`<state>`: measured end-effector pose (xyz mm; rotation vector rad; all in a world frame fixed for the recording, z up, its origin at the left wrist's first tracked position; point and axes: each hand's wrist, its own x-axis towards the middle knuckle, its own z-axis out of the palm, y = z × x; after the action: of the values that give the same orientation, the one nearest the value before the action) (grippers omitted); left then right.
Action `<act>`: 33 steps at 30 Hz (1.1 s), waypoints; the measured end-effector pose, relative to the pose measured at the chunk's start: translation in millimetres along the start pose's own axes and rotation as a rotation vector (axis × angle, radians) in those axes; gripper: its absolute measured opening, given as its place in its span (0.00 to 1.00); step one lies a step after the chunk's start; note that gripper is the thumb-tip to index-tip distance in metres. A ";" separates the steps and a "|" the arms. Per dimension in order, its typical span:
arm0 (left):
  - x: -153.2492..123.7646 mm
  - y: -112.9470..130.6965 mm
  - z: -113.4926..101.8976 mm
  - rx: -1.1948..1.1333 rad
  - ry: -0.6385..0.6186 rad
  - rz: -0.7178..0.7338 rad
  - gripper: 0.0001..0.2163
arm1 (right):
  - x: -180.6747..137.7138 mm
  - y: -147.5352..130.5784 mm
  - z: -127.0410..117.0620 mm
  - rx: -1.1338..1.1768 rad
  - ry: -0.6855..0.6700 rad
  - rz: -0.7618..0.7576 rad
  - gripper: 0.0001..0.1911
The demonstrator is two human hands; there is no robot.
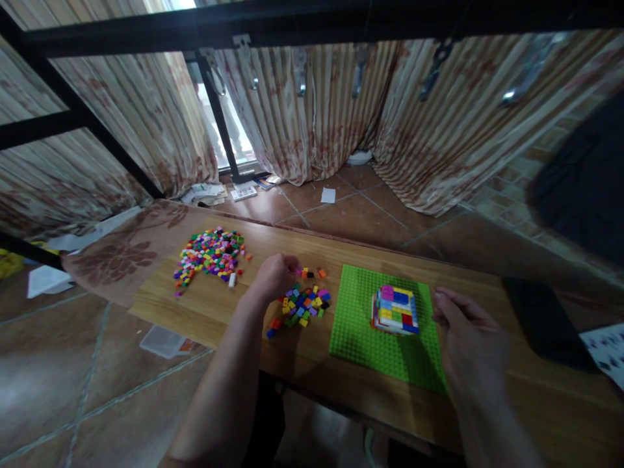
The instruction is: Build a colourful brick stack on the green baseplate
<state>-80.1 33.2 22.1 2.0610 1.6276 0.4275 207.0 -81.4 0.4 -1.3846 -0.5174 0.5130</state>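
My left hand [273,276] is curled over the wooden table, fingers pinched together at the top of a small heap of coloured bricks [301,307]; whatever it pinches is too small to name. My right hand [463,328] rests at the right edge of a green baseplate [361,328], fingers loosely curled, with nothing seen in it. On the baseplate stands a square multicoloured brick block [396,310], several layers high, just left of my right hand. A bigger pile of coloured bricks [210,255] lies further left on the table.
A dark flat object [543,322] and a printed sheet [609,351] lie at the table's right end. A patterned cloth [121,250] covers its left end. A clear plastic lid [163,341] lies on the tiled floor. Curtains and black metal bars stand behind.
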 end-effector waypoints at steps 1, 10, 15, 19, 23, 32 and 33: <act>-0.6 0.8 -0.4 0.001 -0.004 0.013 0.08 | 0.1 0.4 0.0 -0.002 -0.002 -0.003 0.11; 1.7 16.0 16.6 0.126 0.053 0.047 0.13 | 1.1 8.2 -0.9 0.008 -0.033 -0.012 0.12; 4.7 21.7 27.7 0.194 0.038 0.070 0.12 | 1.7 8.0 -0.4 0.036 -0.057 0.006 0.13; 4.0 23.8 27.2 0.164 0.052 0.109 0.09 | 2.9 5.3 -0.9 0.024 -0.041 0.013 0.12; 5.5 26.6 22.7 0.052 0.089 0.180 0.07 | 3.5 4.2 -0.4 0.016 -0.046 -0.016 0.11; 1.2 52.4 41.9 -0.743 -0.042 0.324 0.06 | 2.4 -5.6 3.1 0.024 -0.100 -0.029 0.11; -1.9 57.6 45.8 -0.813 -0.070 0.323 0.06 | 1.4 -7.7 3.4 0.031 -0.123 -0.038 0.11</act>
<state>-9.6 13.1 15.1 1.6524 0.8453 0.9328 206.2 -78.8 8.5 -1.3174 -0.6317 0.5756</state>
